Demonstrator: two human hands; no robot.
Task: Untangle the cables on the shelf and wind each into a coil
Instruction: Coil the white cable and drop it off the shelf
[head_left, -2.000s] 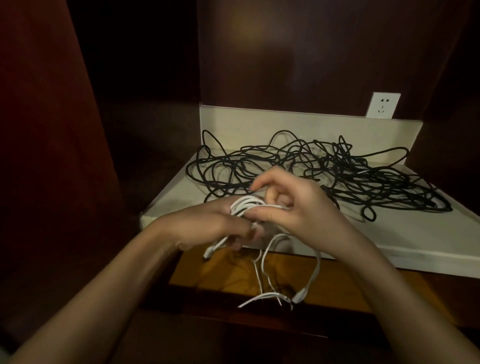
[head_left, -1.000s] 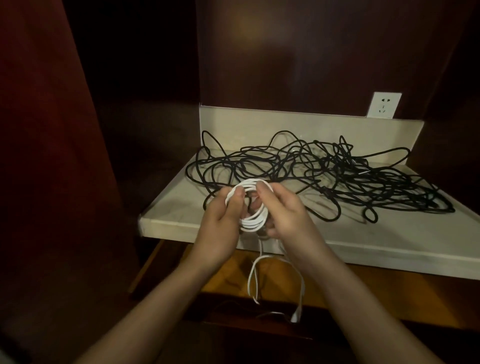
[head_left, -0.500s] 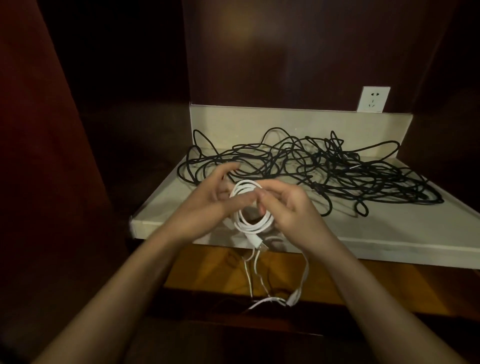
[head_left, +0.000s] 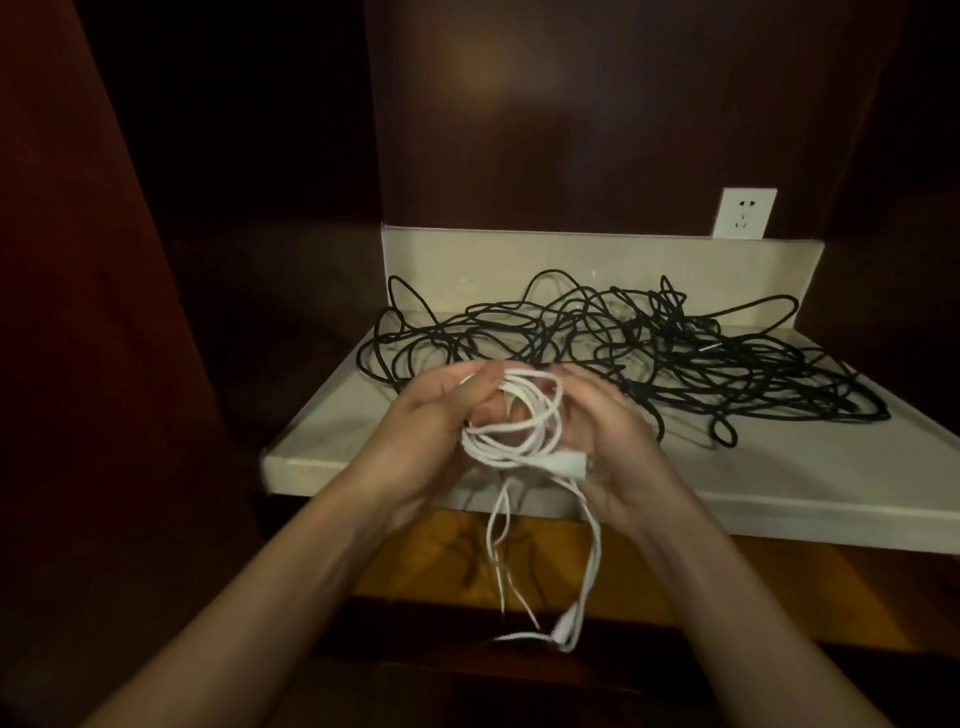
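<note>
Just in front of the pale shelf (head_left: 779, 467), both hands work the white cable (head_left: 519, 436): the left hand (head_left: 431, 431) has its grip curled round the small coil, and the right hand (head_left: 608, 436) pinches the loops near a white connector (head_left: 571, 461). To wind well, keep the loops even and pinned flat, and feed the dangling tail (head_left: 587, 571) in without twisting. The white cable looks thin, smooth and limp. On the shelf behind the coil lies the black cable (head_left: 675, 364), a matte, springy tangle of crossing loops, not yet wound.
</note>
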